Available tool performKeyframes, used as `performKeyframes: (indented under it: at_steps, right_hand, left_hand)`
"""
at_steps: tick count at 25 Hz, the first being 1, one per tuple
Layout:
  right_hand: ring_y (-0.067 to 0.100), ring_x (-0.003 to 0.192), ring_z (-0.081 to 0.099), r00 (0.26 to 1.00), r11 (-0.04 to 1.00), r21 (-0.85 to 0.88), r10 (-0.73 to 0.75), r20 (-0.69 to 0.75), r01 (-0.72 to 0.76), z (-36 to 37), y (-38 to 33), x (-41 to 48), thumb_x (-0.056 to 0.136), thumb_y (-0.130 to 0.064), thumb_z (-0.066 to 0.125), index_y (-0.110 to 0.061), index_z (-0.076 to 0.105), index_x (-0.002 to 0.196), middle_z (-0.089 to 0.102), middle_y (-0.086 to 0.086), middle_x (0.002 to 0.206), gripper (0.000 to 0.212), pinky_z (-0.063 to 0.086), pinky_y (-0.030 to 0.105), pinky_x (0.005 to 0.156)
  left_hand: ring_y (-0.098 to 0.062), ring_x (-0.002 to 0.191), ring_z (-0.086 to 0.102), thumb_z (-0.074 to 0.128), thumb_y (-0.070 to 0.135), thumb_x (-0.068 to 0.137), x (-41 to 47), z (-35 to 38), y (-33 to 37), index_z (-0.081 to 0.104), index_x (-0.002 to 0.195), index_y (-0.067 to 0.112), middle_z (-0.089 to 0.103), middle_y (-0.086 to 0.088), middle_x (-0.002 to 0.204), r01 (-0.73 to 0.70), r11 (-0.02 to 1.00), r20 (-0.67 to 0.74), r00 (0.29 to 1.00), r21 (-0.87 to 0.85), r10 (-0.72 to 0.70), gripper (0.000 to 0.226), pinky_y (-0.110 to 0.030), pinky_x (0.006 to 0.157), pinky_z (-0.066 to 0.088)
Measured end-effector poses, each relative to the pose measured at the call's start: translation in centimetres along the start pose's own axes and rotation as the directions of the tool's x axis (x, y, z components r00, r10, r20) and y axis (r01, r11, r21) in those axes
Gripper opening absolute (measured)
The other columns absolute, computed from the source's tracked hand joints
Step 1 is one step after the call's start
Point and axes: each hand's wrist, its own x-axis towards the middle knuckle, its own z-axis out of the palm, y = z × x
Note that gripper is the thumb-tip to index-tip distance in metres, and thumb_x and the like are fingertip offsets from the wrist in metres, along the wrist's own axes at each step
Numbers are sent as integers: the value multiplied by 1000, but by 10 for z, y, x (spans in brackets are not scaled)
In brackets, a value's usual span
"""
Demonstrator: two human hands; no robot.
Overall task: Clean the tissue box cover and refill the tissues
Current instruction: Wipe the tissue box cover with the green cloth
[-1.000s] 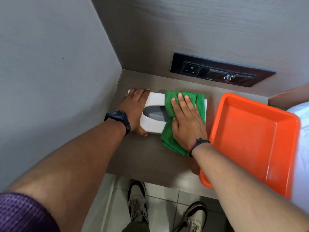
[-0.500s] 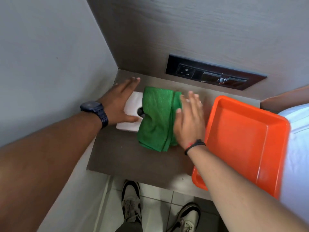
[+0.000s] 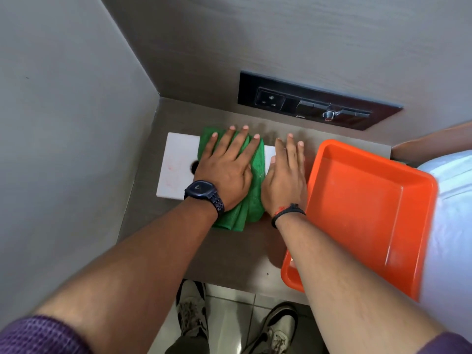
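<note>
1. The brown wood-grain bench (image 3: 229,251) fills a corner between a grey side wall and a wood-panelled back wall that carries a black socket-and-switch panel (image 3: 316,102). Everything of the task sits on this surface.

2. A large orange rectangular plastic tray (image 3: 365,213) lies on the right part of the bench, overhanging its front edge. It looks empty, and no fresh tissues show anywhere in view.

3. The white rectangular tissue box cover (image 3: 176,169) lies flat near the back corner, its dark dispensing slot partly hidden under the left hand.

4. A folded green microfibre cloth (image 3: 255,169) is draped across the middle of the cover, its lower end trailing onto the bench.

5. The left hand (image 3: 224,172), with a dark wristwatch (image 3: 201,191), presses flat on the cloth with fingers spread; its grip is an open palm, pinching nothing.

6. The right hand (image 3: 286,172) lies flat at the cover's right end, just beside the tray, fingers together and extended, steadying the cover rather than grasping it.

7. Judged from this, the step in hand is the cleaning: wiping the cover's top.

8. The next move calls for sliding the cloth over the exposed left part, where faint pinkish marks (image 3: 169,168) show, while the right hand keeps the cover from skidding. Refilling looks not yet begun.
</note>
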Motion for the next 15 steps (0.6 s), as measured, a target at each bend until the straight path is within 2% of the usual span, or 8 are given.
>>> performKeyframes:
  at_steps: [9, 12, 15]
  right_hand:
    - [29, 147, 13, 1000, 1000, -30, -9, -8, 9, 1, -1, -2, 97, -17, 28, -9, 38, 142, 26, 10, 157, 47, 18, 45, 118]
    - [31, 146, 13, 1000, 999, -48, -24, -12, 23, 2, -2, -2, 96, -15, 30, -8, 38, 141, 28, 11, 156, 47, 16, 44, 119]
    - [30, 146, 14, 1000, 998, -61, -20, -18, 18, 3, -2, -2, 96, -16, 30, -8, 39, 141, 29, 11, 156, 46, 15, 43, 119]
  left_hand:
    - [-28, 144, 17, 38, 22, 85, -21, -9, -29, 24, 149, 20, 23, -5, 157, 100, 995, 21, 995, 0, -100, 66, -45, 116, 6]
    - [-27, 145, 15, 31, 26, 81, -30, -8, -11, 25, 149, 16, 22, -5, 157, 95, 995, 36, 995, 11, -95, 69, -46, 117, 4]
    - [-26, 145, 15, 34, 34, 81, -26, -7, -11, 22, 150, 15, 22, -6, 157, 61, 997, 28, 998, 38, -62, 72, -48, 117, 5]
